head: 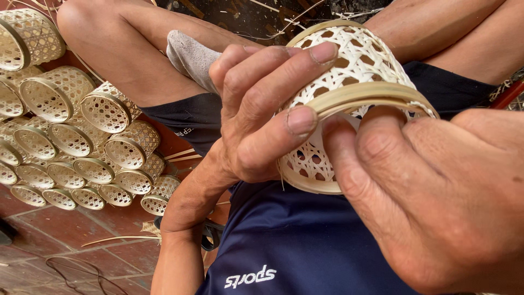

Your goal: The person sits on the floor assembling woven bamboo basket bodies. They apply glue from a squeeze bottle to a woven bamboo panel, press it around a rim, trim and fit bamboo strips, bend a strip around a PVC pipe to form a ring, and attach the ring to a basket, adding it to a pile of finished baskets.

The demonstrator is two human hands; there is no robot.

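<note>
My left hand [262, 109] & right hand [436, 191] both clamp a small woven bamboo basket [349, 71] over my lap, steadying its rim band [371, 94], w/ finished baskets [82, 142] stacked left of it.

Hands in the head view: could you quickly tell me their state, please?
Left hand: closed on the woven basket.
Right hand: pinching the basket's rim band.

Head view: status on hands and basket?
Left hand and right hand both grip woven basket, fingers on its loose rim strip. Nothing in the way.
</note>
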